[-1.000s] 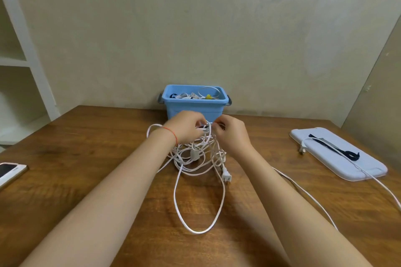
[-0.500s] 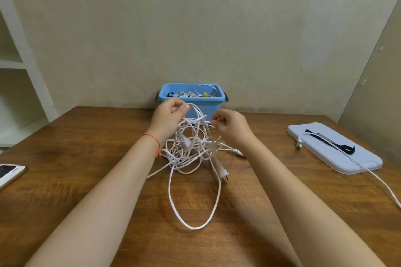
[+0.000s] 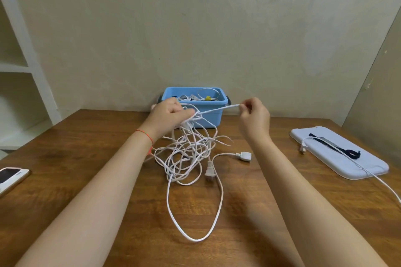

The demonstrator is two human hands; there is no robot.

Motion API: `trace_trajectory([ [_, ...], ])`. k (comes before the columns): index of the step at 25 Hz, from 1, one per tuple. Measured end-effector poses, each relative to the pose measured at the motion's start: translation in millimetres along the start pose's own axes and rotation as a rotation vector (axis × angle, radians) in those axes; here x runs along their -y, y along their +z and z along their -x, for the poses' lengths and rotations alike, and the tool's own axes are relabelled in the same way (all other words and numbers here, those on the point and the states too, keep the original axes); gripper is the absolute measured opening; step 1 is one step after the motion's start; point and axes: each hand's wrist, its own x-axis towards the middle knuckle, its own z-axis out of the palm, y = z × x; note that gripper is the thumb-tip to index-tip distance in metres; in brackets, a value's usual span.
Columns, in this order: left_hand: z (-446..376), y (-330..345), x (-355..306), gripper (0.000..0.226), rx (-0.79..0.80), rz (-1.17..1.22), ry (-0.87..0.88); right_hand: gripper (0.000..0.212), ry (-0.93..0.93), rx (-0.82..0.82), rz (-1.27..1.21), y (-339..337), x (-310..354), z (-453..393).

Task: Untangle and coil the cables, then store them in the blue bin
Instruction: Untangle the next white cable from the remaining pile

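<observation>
I see my left hand (image 3: 171,112) raised in front of the blue bin (image 3: 213,115), its fingers (image 3: 186,112) curled around the top of a tangled white cable bundle (image 3: 186,151). The bundle hangs from that grip down to the wooden surface (image 3: 86,147), where one long loop (image 3: 195,238) trails toward me. My right hand (image 3: 255,116) is held apart from the left, thumb and forefinger pinching a single strand (image 3: 219,109) that runs taut back to the left hand. A two-pin plug (image 3: 210,172) and a white socket end (image 3: 245,155) lie on the surface just right of the tangle. The bin stands against the wall with coiled cables inside. A phone (image 3: 10,176) lies at the far left; a pale lid (image 3: 368,162) with a black item and another white cord on it lies at the right.
</observation>
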Motion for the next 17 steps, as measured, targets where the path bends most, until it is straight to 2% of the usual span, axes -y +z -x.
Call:
trace_trajectory([
  [2,-4,-12,13,0.045,-0.044,-0.521,0.082,0.018,0.07,-0.17,-0.022,-13,-6,-11],
  [4,-3,-26,32,0.022,0.007,-0.882,-0.082,0.018,0.17,-0.263,-0.04,-28,-19,-17],
  [5,2,-31,42,0.009,0.034,-0.957,-0.223,0.019,0.207,-0.233,-0.018,-32,-26,-18],
  [6,7,-31,49,0.012,0.037,-0.971,-0.332,0.019,0.232,-0.149,0.034,-33,-31,-17],
  [7,9,-26,53,0.019,0.005,-0.918,-0.36,0.02,0.251,-0.033,0.096,-32,-34,-16],
  [9,8,-6,44,0.022,-0.115,-0.745,-0.22,0.023,0.265,0.204,0.237,-21,-32,-11],
  [11,4,17,29,0.02,-0.113,-0.632,-0.068,0.027,0.205,0.379,0.478,-12,-26,-4],
  [13,2,36,22,0.033,0.066,-0.681,0.004,0.026,0.055,0.496,0.853,-8,-18,7],
  [15,1,50,28,0.062,0.341,-0.754,-0.101,0.028,-0.103,0.621,1.141,-6,-11,17],
  [17,2,58,40,0.075,0.48,-0.692,-0.239,0.024,-0.221,0.766,1.136,2,-6,25],
])
